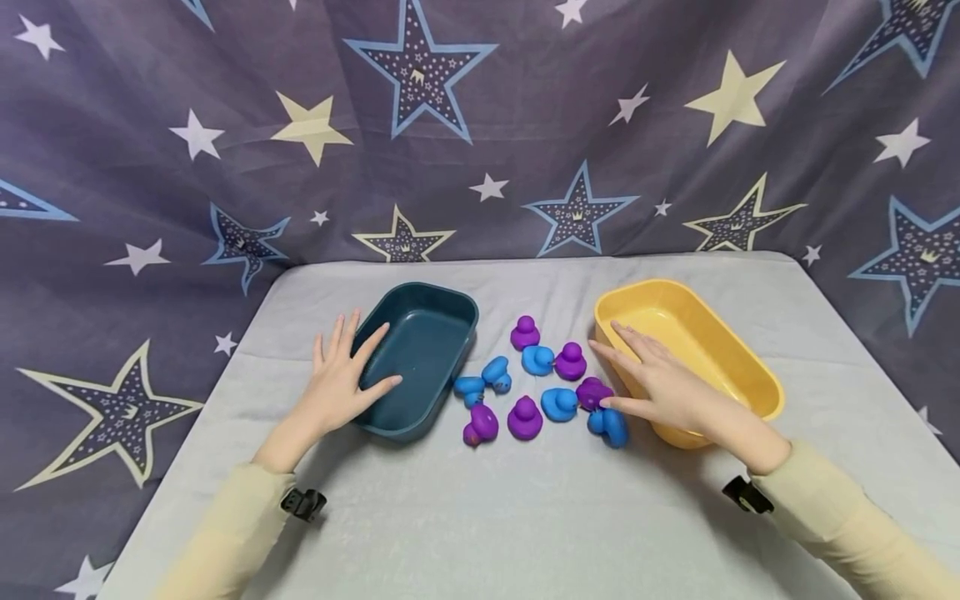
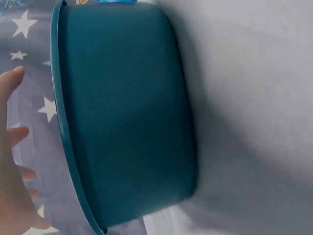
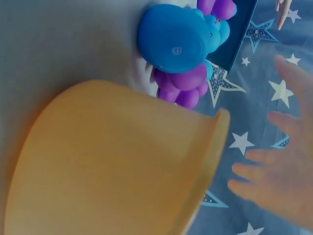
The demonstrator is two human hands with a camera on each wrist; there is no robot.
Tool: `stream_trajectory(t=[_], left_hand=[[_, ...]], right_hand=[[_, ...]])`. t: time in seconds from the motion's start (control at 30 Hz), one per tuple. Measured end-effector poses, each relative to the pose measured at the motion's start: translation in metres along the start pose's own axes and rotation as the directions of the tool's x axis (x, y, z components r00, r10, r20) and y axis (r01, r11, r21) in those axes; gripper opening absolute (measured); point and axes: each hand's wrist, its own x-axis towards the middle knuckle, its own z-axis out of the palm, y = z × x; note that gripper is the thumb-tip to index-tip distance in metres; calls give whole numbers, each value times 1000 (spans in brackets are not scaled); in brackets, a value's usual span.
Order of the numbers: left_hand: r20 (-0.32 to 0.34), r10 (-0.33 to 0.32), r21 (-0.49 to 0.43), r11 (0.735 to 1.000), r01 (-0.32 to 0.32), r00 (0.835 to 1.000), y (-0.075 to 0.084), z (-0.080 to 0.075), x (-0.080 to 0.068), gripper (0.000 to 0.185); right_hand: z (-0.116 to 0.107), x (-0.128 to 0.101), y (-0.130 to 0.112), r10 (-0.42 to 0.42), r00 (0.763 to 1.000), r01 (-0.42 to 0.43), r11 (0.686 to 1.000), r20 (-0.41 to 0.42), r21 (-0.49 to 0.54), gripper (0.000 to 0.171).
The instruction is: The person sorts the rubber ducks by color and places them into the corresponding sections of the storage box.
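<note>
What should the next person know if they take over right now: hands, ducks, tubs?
Left hand: open, fingers straight, resting on the near rim of the teal tub.
Right hand: open, lying over the near-left rim of the yellow tub, thumb beside a purple duck.
Ducks: five blue, five purple, all loose on the grey cloth between the tubs.
Done: no duck is in either tub.
Left: all ten ducks, probably to be sorted by colour.

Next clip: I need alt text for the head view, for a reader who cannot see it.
A person's left hand rests open on the rim of a dark teal tub, and the right hand lies open on the rim of a yellow tub. Between the tubs, blue and purple toy ducks sit on a grey tablecloth.
</note>
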Motion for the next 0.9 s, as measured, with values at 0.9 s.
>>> stream_trajectory(t=[0.9], left_hand=[[-59, -164, -338, 931, 135, 985, -41, 1, -21, 58]], right_hand=[[16, -11, -11, -136, 989, 142, 982, -59, 126, 47]])
